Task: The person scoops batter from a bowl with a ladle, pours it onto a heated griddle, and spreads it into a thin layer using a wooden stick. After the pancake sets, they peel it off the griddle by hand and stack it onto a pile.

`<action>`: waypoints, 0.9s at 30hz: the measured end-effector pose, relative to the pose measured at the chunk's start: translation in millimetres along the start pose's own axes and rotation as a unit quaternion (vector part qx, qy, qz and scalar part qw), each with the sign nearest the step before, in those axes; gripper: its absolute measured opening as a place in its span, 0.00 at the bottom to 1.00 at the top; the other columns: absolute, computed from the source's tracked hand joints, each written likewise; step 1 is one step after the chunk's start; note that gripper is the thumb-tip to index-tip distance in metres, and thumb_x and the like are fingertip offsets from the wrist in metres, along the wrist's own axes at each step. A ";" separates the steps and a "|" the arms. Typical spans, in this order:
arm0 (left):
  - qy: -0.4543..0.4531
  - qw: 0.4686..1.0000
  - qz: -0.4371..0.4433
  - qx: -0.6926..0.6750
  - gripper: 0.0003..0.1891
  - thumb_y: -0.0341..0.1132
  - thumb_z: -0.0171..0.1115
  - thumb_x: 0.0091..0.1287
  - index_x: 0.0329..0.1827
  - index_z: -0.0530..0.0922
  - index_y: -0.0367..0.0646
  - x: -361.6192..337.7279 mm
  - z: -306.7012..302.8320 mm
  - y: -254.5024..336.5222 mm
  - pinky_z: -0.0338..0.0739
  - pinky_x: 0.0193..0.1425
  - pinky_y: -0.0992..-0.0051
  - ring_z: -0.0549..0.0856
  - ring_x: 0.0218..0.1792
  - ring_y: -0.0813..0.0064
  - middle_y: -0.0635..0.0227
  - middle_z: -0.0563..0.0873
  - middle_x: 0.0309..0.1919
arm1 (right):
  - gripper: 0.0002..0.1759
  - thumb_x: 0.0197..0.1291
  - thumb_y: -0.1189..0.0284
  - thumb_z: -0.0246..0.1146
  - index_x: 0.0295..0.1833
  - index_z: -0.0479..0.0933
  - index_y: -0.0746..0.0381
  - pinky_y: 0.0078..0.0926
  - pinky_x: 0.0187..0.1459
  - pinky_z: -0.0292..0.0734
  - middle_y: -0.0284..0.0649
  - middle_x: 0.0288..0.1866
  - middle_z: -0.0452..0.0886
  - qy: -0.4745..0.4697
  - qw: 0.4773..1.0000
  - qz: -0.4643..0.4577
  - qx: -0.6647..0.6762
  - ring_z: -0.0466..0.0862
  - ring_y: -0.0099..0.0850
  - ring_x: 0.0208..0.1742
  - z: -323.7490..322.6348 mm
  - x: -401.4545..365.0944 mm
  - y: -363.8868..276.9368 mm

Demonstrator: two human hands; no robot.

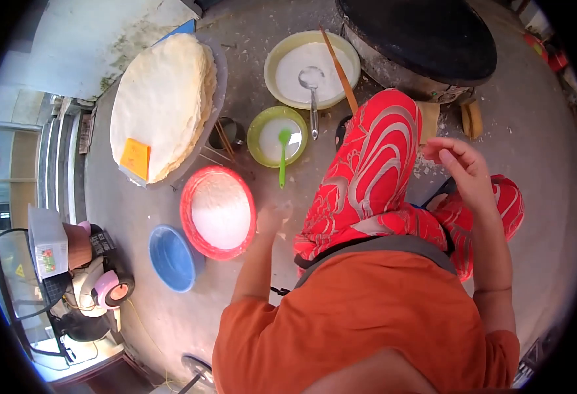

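My left hand (274,218) is blurred beside the right rim of a red basin (252,226) holding white flour (219,213); its fingers cannot be made out. Raised over my right knee, my right hand (461,164) has its fingers loosely bent and the thumb apart, with nothing in it. A small green bowl (254,141) of white liquid has a green spoon (283,154) in it. Beyond it, a pale basin (272,79) of white batter carries a metal ladle (313,98) and a long wooden stick (340,69).
A black round griddle (426,36) stands at the far right. At left, a tall stack of thin flatbreads (160,98) bears an orange scraper (135,158). A blue basin (173,259), a dark metal cup (234,133) and a scooter (91,289) are also on the floor.
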State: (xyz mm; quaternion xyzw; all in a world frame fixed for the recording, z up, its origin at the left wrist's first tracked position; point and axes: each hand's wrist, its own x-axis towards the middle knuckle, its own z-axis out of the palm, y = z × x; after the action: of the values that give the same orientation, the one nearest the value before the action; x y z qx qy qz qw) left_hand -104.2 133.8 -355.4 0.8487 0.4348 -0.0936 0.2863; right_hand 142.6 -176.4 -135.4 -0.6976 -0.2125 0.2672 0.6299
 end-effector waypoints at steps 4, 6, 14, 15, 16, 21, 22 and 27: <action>-0.210 0.968 -0.075 0.111 0.32 0.44 0.61 0.49 0.60 0.64 0.54 0.5 -14.3 43.9 0.57 0.60 0.50 0.57 0.64 0.56 0.59 0.61 0.62 | 0.13 0.62 0.73 0.51 0.49 0.73 0.67 0.18 0.46 0.70 0.38 0.41 0.78 0.028 0.999 0.022 0.003 0.77 0.24 0.44 -11.3 25.9 17.8; -0.239 0.958 -0.066 0.143 0.40 0.48 0.62 0.49 0.65 0.54 0.60 26.5 33.2 -5.2 0.46 0.61 0.43 0.44 0.66 0.55 0.65 0.50 0.66 | 0.13 0.61 0.72 0.51 0.48 0.73 0.66 0.18 0.46 0.70 0.37 0.41 0.78 0.062 0.998 0.026 -0.005 0.77 0.23 0.43 -16.4 46.0 30.2; 0.163 0.983 0.071 0.055 0.19 0.37 0.58 0.52 0.48 0.75 0.43 62.1 41.4 -5.6 0.58 0.60 0.59 0.62 0.58 0.50 0.55 0.70 0.52 | 0.12 0.59 0.68 0.54 0.44 0.76 0.62 0.21 0.42 0.70 0.35 0.38 0.78 0.070 0.977 0.163 -0.116 0.76 0.24 0.39 -10.2 153.7 156.6; 0.141 0.985 0.099 0.006 0.19 0.35 0.58 0.52 0.48 0.75 0.41 67.3 34.4 0.3 0.60 0.59 0.61 0.65 0.56 0.51 0.54 0.71 0.51 | 0.12 0.59 0.68 0.55 0.45 0.75 0.62 0.23 0.43 0.70 0.36 0.39 0.78 0.044 0.976 0.204 -0.069 0.76 0.25 0.40 -7.7 167.4 181.6; 0.119 0.984 0.127 -0.043 0.19 0.33 0.58 0.51 0.48 0.74 0.40 72.0 27.3 7.0 0.62 0.58 0.63 0.68 0.53 0.52 0.54 0.72 0.50 | 0.13 0.58 0.67 0.55 0.46 0.74 0.62 0.24 0.44 0.70 0.37 0.40 0.77 0.017 0.970 0.243 -0.021 0.76 0.26 0.40 -4.9 181.2 207.6; 0.031 0.955 0.052 -0.292 0.19 0.34 0.58 0.58 0.53 0.72 0.39 88.4 21.3 48.5 0.66 0.49 0.81 0.74 0.47 0.76 0.63 0.75 0.48 | 0.18 0.59 0.65 0.54 0.51 0.67 0.65 0.26 0.48 0.69 0.39 0.39 0.77 -0.049 0.867 0.334 0.366 0.77 0.29 0.40 21.2 242.3 349.5; 0.031 0.955 0.051 -0.291 0.19 0.34 0.58 0.58 0.53 0.72 0.39 96.3 25.8 53.4 0.66 0.49 0.81 0.74 0.47 0.76 0.63 0.75 0.48 | 0.20 0.59 0.65 0.55 0.52 0.65 0.66 0.27 0.49 0.69 0.39 0.39 0.77 -0.080 0.789 0.388 0.469 0.77 0.30 0.40 22.5 258.6 398.6; -0.111 0.887 -0.051 -0.444 0.23 0.41 0.54 0.61 0.57 0.67 0.38 125.8 23.0 101.2 0.66 0.50 0.76 0.73 0.49 0.74 0.62 0.74 0.51 | 0.21 0.54 0.77 0.58 0.53 0.63 0.67 0.23 0.39 0.76 0.44 0.39 0.77 0.029 0.917 0.321 0.235 0.80 0.31 0.38 52.1 242.8 245.2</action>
State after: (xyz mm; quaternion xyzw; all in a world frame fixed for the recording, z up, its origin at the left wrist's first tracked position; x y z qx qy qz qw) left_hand 54.0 160.4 -384.6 0.5933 0.4391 0.0016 0.6746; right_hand 285.5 -11.2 -407.6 -0.5675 0.1102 0.4773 0.6618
